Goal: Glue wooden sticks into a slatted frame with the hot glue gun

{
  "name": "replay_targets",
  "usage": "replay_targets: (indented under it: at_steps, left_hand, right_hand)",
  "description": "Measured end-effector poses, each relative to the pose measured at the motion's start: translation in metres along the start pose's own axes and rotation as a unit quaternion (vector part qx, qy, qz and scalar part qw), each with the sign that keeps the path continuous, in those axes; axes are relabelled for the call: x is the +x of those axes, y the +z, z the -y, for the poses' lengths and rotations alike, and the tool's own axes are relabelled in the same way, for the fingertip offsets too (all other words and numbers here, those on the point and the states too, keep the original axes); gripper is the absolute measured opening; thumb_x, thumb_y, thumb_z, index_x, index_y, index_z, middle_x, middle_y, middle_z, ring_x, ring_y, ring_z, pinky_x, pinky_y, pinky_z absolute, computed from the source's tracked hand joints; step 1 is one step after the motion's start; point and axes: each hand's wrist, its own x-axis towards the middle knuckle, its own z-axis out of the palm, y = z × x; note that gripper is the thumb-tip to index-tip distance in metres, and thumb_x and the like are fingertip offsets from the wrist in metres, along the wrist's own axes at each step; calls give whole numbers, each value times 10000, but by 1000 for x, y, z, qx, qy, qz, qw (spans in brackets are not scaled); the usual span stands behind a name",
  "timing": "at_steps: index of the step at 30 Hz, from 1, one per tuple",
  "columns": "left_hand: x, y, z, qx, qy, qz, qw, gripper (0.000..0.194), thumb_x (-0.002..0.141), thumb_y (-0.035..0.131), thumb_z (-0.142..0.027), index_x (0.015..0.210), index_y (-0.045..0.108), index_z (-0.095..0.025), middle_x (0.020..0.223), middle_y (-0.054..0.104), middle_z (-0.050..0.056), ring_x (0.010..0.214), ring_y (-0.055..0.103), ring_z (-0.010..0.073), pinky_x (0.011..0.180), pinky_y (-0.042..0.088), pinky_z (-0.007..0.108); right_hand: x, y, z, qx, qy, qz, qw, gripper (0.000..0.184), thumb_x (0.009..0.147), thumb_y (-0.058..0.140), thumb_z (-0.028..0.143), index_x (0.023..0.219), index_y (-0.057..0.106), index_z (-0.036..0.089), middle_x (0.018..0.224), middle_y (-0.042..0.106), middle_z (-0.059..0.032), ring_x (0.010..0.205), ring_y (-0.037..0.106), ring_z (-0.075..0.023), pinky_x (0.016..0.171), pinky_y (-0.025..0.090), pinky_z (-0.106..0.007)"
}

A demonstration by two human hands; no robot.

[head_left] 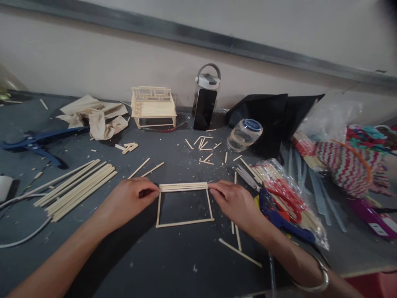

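Note:
A rectangular frame of thin wooden sticks [185, 224] lies flat on the dark table in front of me. Several sticks are laid side by side along its far edge. My left hand [132, 202] pinches the left end of this row, its thumb and fingertips pressed together at the corner. At the opposite corner, the closed fingertips of my right hand [237, 205] grip the row's right end. Left of my left hand rests a bundle of long wooden sticks [79, 186]. Short cut sticks [203, 143] are scattered beyond the frame.
A miniature wooden bench [154, 108] stands at the back beside crumpled brown paper [107, 124]. A phone [205, 109] leans on a bottle [208, 79]. To the right are a tilted jar [243, 135], blue-handled pliers [287, 225] and bagged sticks [285, 186]. A blue clamp-like tool [40, 142] lies left.

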Motion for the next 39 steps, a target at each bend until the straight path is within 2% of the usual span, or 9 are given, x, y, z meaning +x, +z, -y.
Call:
replay_targets:
  at_steps: [7,23,30,34,39]
  left_hand:
    - [-1,-4,1,20,-15,-4,1000,258,805,503,-348,772,729,-227,796,725,7,679,640,154,620,462,238]
    - [-2,1,-1,9,4,-2,1000,263,832,498,-344,780,724,-220,762,704,2,635,619,128,598,438,224]
    - [-1,-2,-1,6,-11,-3,1000,235,818,514,-356,763,700,-223,786,705,8,677,622,147,623,448,240]
    - [0,1,0,-10,-16,-34,999,259,832,534,-427,850,689,-220,782,669,7,627,584,131,595,443,236]
    - [-2,9,0,-2,-23,-58,998,410,840,533,-530,1117,648,-250,862,628,13,649,565,127,579,442,227]
  right_hand:
    - [-3,0,-6,3,10,-6,1000,241,910,478,185,952,710,233,932,730,-36,861,681,-198,778,504,-301]
    - [-5,1,-2,30,-15,-17,999,240,916,481,197,935,717,238,836,712,-14,801,678,-171,732,494,-266]
    - [1,-3,-5,41,38,-14,998,216,884,515,181,875,724,230,856,735,-16,806,682,-180,770,497,-294]
    - [6,-4,-5,56,42,-25,997,197,866,540,159,911,723,215,874,730,-23,811,675,-175,765,492,-284]
    - [9,-5,0,64,8,-35,997,184,863,574,157,981,710,193,833,690,-25,741,646,-152,691,469,-251]
